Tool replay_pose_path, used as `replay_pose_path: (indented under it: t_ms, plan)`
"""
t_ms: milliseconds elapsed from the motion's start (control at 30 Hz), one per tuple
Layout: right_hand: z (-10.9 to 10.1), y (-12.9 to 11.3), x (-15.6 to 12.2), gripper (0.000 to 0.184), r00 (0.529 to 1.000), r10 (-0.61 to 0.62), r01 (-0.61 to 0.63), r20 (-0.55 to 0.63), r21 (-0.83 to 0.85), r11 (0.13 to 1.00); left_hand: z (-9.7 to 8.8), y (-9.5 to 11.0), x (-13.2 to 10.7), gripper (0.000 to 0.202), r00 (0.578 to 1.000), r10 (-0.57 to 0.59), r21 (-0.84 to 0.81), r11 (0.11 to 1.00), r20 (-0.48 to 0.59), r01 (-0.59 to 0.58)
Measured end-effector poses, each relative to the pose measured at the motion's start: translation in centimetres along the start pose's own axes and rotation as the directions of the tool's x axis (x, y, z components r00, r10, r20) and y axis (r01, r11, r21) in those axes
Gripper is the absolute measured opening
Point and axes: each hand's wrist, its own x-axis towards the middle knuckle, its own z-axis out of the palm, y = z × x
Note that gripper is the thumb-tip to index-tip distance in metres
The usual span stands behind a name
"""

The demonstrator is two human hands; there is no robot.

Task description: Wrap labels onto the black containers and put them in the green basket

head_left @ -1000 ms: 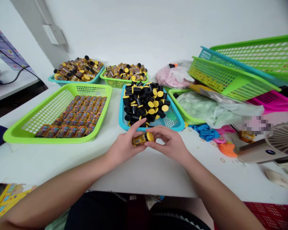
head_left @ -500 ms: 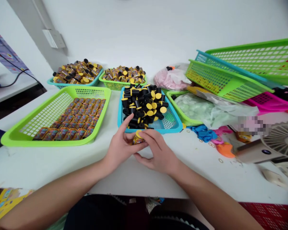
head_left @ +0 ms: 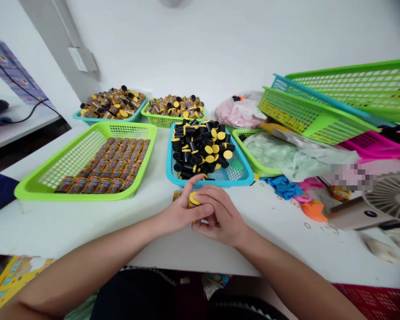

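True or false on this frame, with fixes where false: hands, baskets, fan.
1. The left hand and right hand together hold a yellow-capped container. True.
2. The black cylinders with yellow caps lie in a green basket. False: they lie in a blue basket.
3. The lime basket holds small containers in neat rows. True.
4. The fan is left of the hands. False: it is to their right.
5. The hands are inside the blue basket. False: they are in front of it, above the table.
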Motion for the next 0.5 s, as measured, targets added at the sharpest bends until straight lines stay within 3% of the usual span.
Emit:
replay_pose_path:
  t_ms: [100,300,500]
  plan:
    - [0.2,0.1,-0.1,0.062,1.000,-0.004,0.004,0.009,-0.041,0.999,-0.1,0.0,-0.1,0.107,1.000,-0.025,0.120,0.992,0.005,0.025]
    - [0.2,0.8,-0.2,0.058,0.998,-0.053,0.054,0.032,-0.015,0.998,0.6,0.3,-0.4,0.105,0.975,0.123,0.383,0.923,-0.184,-0.044]
    - [0.1,0.4,0.2,0.048,0.983,-0.181,0.183,0.033,-0.051,0.982,1.4,0.4,-0.6,0.093,0.949,0.275,0.498,0.851,-0.152,-0.166]
